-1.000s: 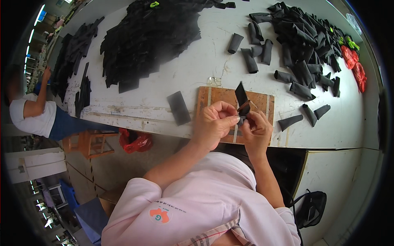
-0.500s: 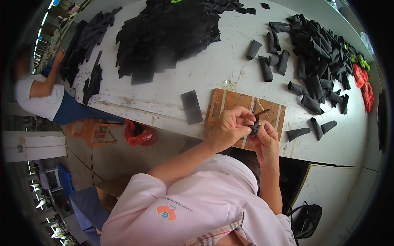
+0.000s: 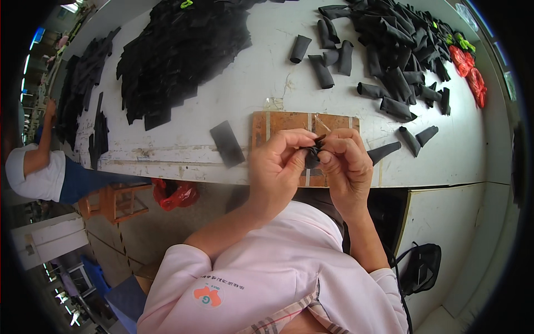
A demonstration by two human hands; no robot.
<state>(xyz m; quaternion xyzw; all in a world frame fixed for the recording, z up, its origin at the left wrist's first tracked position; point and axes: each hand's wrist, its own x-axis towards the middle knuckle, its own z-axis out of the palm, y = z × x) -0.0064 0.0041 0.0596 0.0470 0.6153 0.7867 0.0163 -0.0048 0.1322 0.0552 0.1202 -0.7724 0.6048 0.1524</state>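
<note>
Pinching a small, bunched, dark grey piece of cloth-like material, the person's bare left hand and bare right hand meet thumb to thumb. Grip is narrow on both sides; fingers hide much of the piece, so its exact fold can't be told. Piece sits above the near part of a brown rectangular wooden board with pale stripes, which lies on a long white scuffed table.

Just right of the right hand: one dark grey soft tube, partly covered by the hand in this view. Left of the board: a flat dark grey rectangular panel. Farther out, a broad heap of flat black panels at left, a mound of dark grey rolled tubes at right, crumpled red plastic bags beside it. Far left, a co-worker in a white top.
</note>
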